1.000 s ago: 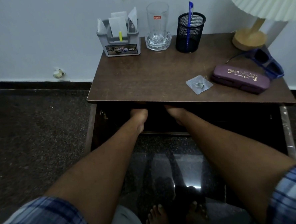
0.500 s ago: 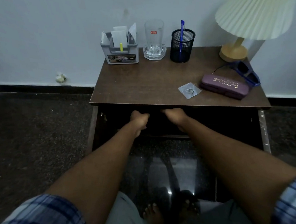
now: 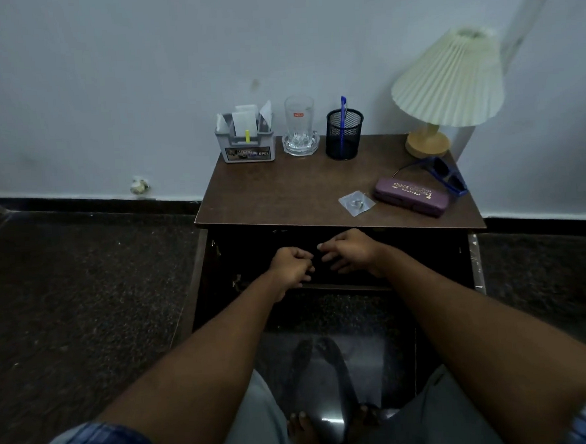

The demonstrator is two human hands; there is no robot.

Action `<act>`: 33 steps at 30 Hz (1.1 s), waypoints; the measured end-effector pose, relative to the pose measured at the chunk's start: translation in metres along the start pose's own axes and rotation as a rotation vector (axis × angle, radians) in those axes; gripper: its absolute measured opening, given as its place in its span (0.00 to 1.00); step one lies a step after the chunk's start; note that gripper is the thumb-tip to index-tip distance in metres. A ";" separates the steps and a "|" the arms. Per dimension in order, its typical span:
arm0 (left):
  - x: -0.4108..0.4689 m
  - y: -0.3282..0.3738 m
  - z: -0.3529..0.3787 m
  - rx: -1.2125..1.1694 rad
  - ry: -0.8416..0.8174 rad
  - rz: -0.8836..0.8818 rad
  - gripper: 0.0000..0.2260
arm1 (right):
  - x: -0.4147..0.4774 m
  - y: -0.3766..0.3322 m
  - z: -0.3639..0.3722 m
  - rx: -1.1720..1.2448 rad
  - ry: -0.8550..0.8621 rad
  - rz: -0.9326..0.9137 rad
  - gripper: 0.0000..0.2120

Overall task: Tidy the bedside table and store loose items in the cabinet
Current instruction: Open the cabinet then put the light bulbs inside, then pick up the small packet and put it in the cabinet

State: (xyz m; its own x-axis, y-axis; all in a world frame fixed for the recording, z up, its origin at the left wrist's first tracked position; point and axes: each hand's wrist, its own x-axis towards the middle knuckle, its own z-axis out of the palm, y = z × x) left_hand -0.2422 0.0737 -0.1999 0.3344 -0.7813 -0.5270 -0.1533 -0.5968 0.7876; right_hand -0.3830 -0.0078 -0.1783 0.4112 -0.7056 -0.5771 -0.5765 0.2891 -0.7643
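1. So, both hands are now out of the dark cabinet opening; a second ago they were reaching in under the top.
2. Left hand has loosely curled fingers, right hand is half-open, both empty.
3. Looks like something just got stored.
4. Still lying loose on the bedside table: purple glasses case, blue sunglasses, small clear packet.

Home bedroom, bedside table, pleated lamp (dim light), spectacle case
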 end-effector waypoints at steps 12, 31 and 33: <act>-0.029 0.034 0.014 0.049 0.104 0.301 0.12 | -0.046 -0.003 -0.046 0.021 0.263 -0.300 0.05; 0.022 0.106 0.044 0.379 0.223 0.439 0.22 | -0.004 -0.008 -0.064 -0.192 0.703 -0.314 0.18; 0.029 0.111 0.045 0.417 0.230 0.402 0.23 | -0.001 -0.009 -0.065 -0.197 0.695 -0.310 0.16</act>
State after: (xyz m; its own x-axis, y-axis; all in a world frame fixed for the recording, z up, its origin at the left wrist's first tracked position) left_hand -0.2909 -0.0236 -0.1417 0.3593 -0.9282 -0.0964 -0.6433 -0.3211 0.6950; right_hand -0.4244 -0.0518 -0.1525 0.0749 -0.9971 0.0161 -0.6489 -0.0610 -0.7584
